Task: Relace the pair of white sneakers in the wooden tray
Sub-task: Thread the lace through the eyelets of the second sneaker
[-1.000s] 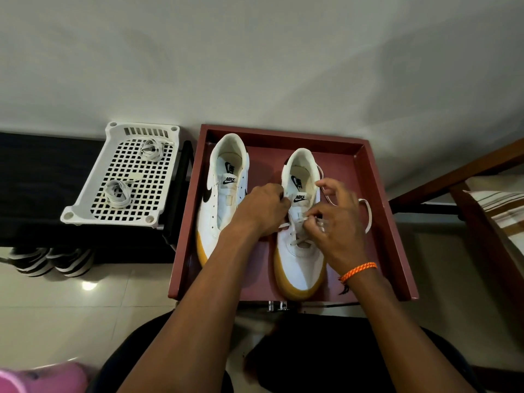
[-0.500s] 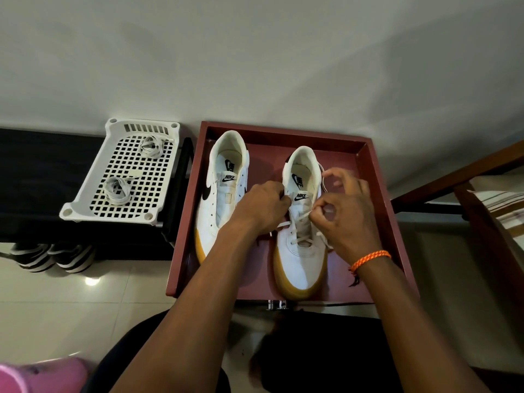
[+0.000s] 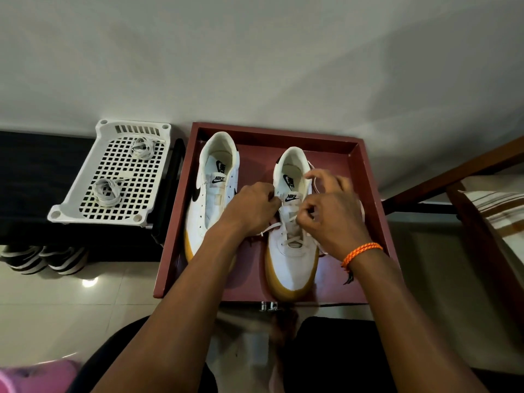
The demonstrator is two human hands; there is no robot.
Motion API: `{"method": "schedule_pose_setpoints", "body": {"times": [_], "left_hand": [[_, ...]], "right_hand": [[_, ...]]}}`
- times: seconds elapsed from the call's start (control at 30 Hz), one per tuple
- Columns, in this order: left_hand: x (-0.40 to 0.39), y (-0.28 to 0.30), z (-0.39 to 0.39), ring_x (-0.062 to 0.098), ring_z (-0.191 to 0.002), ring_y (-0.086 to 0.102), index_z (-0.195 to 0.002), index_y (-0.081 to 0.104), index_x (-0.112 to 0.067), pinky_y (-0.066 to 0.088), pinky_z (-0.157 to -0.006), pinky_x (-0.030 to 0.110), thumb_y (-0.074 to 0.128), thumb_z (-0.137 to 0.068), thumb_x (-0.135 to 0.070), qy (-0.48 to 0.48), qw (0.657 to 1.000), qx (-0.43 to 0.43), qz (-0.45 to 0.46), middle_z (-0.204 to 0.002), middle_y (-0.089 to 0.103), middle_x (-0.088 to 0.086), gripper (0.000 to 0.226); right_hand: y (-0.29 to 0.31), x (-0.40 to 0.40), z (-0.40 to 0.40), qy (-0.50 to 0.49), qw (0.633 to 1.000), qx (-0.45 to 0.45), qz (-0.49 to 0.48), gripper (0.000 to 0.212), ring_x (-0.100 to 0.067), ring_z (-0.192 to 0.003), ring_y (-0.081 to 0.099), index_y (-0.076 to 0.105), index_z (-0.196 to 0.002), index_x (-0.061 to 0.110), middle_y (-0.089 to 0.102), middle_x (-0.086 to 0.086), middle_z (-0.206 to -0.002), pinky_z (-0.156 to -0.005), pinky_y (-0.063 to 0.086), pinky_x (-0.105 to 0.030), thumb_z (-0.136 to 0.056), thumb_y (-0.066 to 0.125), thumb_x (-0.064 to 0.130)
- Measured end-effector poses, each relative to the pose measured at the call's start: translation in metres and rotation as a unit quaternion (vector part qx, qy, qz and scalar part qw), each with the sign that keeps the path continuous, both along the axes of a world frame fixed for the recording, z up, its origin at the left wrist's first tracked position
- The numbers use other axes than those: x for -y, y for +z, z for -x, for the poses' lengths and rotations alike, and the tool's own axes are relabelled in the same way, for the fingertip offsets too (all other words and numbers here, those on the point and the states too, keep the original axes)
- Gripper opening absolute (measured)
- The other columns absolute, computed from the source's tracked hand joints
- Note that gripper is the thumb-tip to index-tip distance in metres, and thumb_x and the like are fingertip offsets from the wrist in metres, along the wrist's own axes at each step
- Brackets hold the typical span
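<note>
Two white sneakers with tan soles stand side by side, toes toward the viewer, in a reddish wooden tray (image 3: 368, 177) at the centre of the view. The left sneaker (image 3: 211, 199), at about 10 o'clock from the middle of the tray, has bare eyelets; its toe is hidden behind the left forearm. The right sneaker (image 3: 292, 259), at about 3 o'clock from its mate, carries a white lace (image 3: 289, 222) crossed over the tongue. The left hand (image 3: 251, 208) lies curled against that shoe's left edge; its fingertips are hidden, so it probably pinches a lace end, though this cannot be told for sure. The right hand (image 3: 330, 214) pinches the lace between thumb and forefinger, its other fingers raised and spread; an orange wristband (image 3: 361, 252) circles the wrist. At 9 o'clock from the tray, a white plastic rack (image 3: 113, 177) holds two coiled laces (image 3: 106, 192). Striped shoes (image 3: 42, 259) sit partly hidden beneath a dark bench.
</note>
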State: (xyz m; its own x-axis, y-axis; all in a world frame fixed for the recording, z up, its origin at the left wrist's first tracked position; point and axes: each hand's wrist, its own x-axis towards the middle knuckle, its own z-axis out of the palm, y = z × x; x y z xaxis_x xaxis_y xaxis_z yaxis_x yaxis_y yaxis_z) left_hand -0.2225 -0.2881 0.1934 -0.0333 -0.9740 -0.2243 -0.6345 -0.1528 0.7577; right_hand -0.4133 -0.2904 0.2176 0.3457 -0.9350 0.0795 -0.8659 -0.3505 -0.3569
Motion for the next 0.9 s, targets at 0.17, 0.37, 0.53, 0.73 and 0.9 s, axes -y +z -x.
{"method": "schedule_pose_setpoints", "body": {"times": [0.17,0.37,0.53,0.73,0.9], "left_hand": [[-0.001,0.002,0.002,0.028,-0.070,0.056,-0.073,0.052,-0.017,0.041,-0.064,0.037,0.055,-0.105,-0.025,0.001,1.000,-0.003,-0.005,-0.073,0.060,0.004,0.033],[0.000,0.001,-0.001,0.031,-0.073,0.067,-0.079,0.059,-0.013,0.053,-0.068,0.044,0.056,-0.105,-0.023,0.000,1.000,-0.004,-0.005,-0.078,0.069,0.010,0.028],[-0.002,0.003,-0.001,0.031,-0.072,0.075,-0.082,0.063,-0.012,0.062,-0.075,0.053,0.054,-0.097,-0.034,0.000,0.999,-0.041,-0.019,-0.077,0.075,0.010,0.028],[-0.003,0.004,0.000,0.021,-0.063,0.077,-0.088,0.066,-0.012,0.063,-0.076,0.049,0.055,-0.106,-0.021,-0.003,0.999,-0.048,-0.013,-0.073,0.078,0.005,0.023],[-0.003,0.003,-0.002,0.022,-0.069,0.077,-0.094,0.070,-0.010,0.063,-0.078,0.051,0.056,-0.107,-0.022,0.000,0.999,-0.040,-0.002,-0.079,0.078,0.006,0.022]], "right_hand": [[0.002,0.003,0.016,-0.019,0.996,0.081,-0.019,0.008,-0.021,-0.137,0.035,0.079,-0.080,0.032,0.043,0.018,-0.156,-0.102,0.049,-0.051,-0.084,0.072,0.029],[-0.014,-0.010,-0.014,0.037,0.997,-0.009,-0.066,0.008,-0.016,-0.151,0.017,0.079,-0.080,0.031,0.026,0.018,-0.169,-0.116,0.025,-0.050,-0.085,0.072,0.029],[0.004,0.005,0.007,-0.003,0.999,0.022,-0.042,0.007,-0.016,-0.135,0.030,0.079,-0.075,0.031,0.043,0.025,-0.153,-0.100,0.026,-0.037,-0.081,0.076,0.033],[0.008,0.008,0.023,-0.025,0.995,0.092,-0.041,0.009,-0.019,-0.144,0.029,0.080,-0.082,0.038,0.040,0.023,-0.158,-0.112,0.038,-0.059,-0.083,0.075,0.030],[-0.011,-0.007,-0.009,0.043,0.997,0.005,-0.060,0.009,-0.013,-0.150,0.016,0.081,-0.084,0.034,0.025,0.020,-0.169,-0.114,0.023,-0.049,-0.085,0.073,0.030]]}}
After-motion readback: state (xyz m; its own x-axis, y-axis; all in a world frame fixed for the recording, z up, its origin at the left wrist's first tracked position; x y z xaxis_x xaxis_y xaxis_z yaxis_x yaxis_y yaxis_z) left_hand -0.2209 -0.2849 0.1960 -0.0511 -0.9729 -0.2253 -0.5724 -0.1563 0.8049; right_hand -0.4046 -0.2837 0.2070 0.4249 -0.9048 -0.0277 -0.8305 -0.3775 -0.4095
